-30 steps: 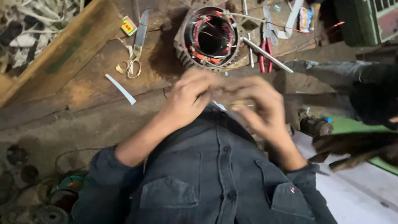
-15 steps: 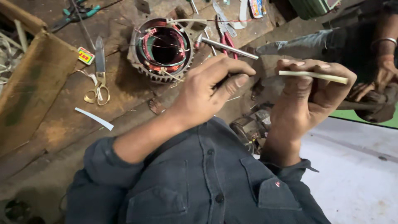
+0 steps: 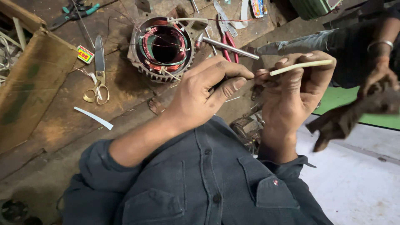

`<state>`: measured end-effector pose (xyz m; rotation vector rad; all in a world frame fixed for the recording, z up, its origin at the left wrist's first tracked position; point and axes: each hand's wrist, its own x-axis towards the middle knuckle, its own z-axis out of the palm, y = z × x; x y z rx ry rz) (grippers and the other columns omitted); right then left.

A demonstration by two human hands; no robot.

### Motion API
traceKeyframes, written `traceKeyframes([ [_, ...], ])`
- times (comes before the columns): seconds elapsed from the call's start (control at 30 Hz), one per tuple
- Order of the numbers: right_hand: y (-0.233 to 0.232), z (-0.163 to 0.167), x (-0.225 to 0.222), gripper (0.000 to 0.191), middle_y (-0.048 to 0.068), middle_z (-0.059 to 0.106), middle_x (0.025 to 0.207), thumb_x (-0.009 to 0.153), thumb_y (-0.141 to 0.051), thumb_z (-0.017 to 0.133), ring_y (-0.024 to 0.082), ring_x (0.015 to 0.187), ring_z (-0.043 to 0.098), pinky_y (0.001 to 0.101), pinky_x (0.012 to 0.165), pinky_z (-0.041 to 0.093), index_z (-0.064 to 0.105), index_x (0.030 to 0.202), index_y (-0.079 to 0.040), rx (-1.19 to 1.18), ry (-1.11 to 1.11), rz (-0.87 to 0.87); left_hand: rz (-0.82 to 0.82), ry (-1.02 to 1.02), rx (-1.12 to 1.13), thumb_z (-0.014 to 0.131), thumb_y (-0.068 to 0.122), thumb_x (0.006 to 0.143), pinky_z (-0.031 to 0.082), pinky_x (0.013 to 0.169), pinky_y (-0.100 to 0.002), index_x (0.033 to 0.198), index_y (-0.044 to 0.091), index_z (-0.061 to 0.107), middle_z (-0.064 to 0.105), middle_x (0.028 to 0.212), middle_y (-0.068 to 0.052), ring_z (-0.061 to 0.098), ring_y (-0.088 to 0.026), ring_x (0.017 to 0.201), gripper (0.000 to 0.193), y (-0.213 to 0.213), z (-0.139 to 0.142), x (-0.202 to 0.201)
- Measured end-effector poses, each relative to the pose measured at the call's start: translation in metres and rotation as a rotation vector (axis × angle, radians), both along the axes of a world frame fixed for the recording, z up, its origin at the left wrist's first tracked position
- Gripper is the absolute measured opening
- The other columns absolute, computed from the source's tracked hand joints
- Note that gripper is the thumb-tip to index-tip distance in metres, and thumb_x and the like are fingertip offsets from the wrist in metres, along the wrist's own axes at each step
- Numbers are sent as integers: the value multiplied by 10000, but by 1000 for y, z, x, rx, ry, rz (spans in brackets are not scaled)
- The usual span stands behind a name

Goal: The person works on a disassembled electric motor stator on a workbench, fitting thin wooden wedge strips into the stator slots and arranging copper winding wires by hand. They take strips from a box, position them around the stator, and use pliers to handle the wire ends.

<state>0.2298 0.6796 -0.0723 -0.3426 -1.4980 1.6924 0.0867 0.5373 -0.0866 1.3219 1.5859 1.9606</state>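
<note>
My right hand (image 3: pixel 291 98) is closed around a thin cream insulating sleeve (image 3: pixel 302 66), which sticks out to the right past my fingers. My left hand (image 3: pixel 204 96) pinches thumb and forefinger at the sleeve's left end; whether a fine wire is between them I cannot tell. Both hands are held above my dark blue shirt (image 3: pixel 200 183). Beyond them, a motor stator (image 3: pixel 162 46) with copper windings lies on the worn wooden bench (image 3: pixel 54 133).
Scissors (image 3: pixel 99 75), a small matchbox (image 3: pixel 85 54) and a white strip (image 3: pixel 93 118) lie left of the stator. Red pliers (image 3: pixel 227 41) and a metal rod (image 3: pixel 229 48) lie to its right. A cardboard box (image 3: pixel 29 83) stands at left. Another person's hand (image 3: pixel 375 79) holds something dark at right.
My hands were together at my chest, then parted with the sleeve in my right hand. Now the left fingertips have closed in on the sleeve's end.
</note>
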Motion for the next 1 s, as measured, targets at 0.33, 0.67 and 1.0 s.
traceKeyframes([
  [0.33, 3, 4, -8, 215, 72, 594, 1052, 1152, -145, 642, 146, 971, 663, 375, 839, 623, 467, 1245, -63, -4, 20, 8, 4, 17, 2, 689, 235, 1082, 563, 795, -284, 1227, 116, 689, 705, 1036, -37, 701, -167, 917, 188, 2, 5, -2],
  [0.67, -3, 8, -8, 218, 98, 584, 1071, 1124, -72, 695, 157, 972, 621, 304, 845, 550, 493, 1201, -49, 142, -77, 99, 23, -91, -50, 717, 255, 1038, 561, 828, -315, 1146, 67, 656, 702, 1024, -36, 706, -178, 919, 226, -2, 5, -6],
  [1.0, 0, 13, -14, 237, 100, 606, 1068, 1113, -101, 694, 181, 973, 658, 378, 901, 614, 476, 1197, -58, 50, -7, 64, 50, 12, -28, 714, 267, 1052, 538, 750, -291, 1187, 99, 708, 672, 985, -38, 675, -165, 861, 215, -10, 7, -8],
])
